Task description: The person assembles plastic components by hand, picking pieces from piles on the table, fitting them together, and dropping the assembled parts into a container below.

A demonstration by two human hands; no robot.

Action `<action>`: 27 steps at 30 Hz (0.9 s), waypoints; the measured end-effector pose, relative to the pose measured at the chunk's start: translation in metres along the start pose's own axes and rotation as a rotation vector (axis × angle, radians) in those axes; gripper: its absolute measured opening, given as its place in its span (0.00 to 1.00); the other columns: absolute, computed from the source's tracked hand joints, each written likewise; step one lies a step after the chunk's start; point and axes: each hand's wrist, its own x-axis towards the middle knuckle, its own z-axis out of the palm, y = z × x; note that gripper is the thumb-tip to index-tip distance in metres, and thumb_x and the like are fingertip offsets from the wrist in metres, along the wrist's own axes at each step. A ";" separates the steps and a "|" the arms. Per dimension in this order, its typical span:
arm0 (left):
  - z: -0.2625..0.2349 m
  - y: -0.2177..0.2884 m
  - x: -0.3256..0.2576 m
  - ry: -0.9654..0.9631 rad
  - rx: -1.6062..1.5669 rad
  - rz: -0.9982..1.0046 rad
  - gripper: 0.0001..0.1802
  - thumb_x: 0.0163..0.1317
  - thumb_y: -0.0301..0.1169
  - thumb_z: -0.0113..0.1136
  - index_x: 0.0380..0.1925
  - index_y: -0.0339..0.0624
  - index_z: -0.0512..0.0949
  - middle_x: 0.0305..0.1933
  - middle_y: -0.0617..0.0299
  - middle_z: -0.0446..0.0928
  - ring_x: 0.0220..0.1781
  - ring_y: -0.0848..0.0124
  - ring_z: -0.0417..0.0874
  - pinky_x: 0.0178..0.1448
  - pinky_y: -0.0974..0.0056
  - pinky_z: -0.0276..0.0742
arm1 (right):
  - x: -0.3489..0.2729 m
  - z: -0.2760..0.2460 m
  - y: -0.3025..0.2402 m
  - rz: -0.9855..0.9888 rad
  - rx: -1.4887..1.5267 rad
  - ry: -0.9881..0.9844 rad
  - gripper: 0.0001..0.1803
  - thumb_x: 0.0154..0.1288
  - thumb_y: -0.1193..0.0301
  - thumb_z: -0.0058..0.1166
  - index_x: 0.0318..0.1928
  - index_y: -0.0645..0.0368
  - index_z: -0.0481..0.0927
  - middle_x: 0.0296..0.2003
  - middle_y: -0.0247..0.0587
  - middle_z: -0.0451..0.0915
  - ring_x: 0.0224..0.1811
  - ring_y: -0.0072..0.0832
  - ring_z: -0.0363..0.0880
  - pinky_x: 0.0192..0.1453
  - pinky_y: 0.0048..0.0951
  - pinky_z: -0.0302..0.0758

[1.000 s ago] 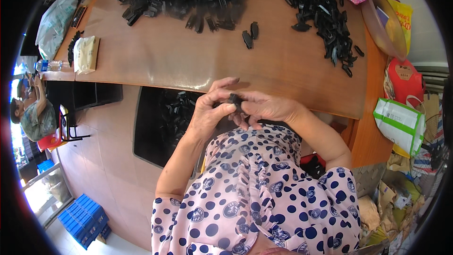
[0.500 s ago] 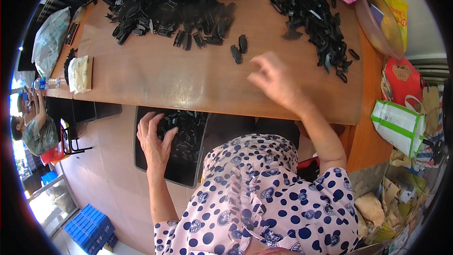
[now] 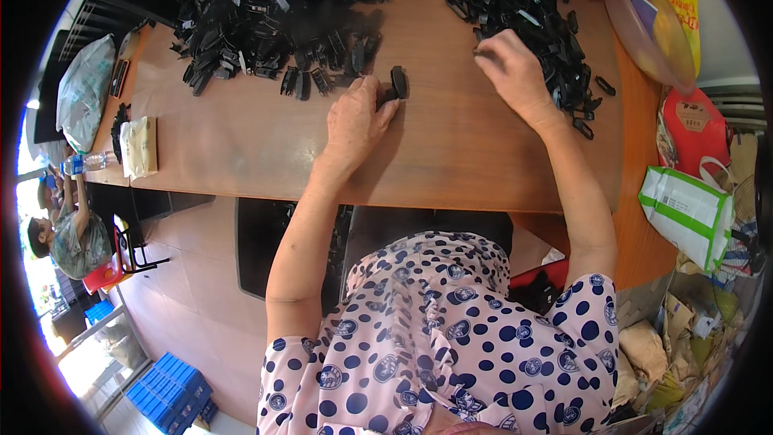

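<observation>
Black piece (image 3: pixel 387 97) partly hidden by left hand (image 3: pixel 357 121); right hand's (image 3: pixel 513 71) hold unclear.

Light glares white at far left; edges bend; the left hand (image 3: pixel 354 118) casts soft shadow.

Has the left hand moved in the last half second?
Yes, the left hand went from above the black rectangular bin, forward and rightward, to over the brown wooden table.

White-and-green bag (image 3: pixel 684 213) just beside a red bag (image 3: pixel 696 133), blue crates (image 3: pixel 167 391), another person (image 3: pixel 80 243) (at the far left)
</observation>
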 end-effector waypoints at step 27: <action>-0.020 0.045 -0.104 0.092 -0.675 0.110 0.13 0.55 0.20 0.63 0.43 0.36 0.78 0.37 0.57 0.79 0.37 0.68 0.82 0.42 0.67 0.80 | -0.084 -0.004 -0.121 0.681 1.561 -0.290 0.08 0.65 0.74 0.56 0.40 0.59 0.71 0.32 0.37 0.78 0.32 0.25 0.82 0.33 0.20 0.79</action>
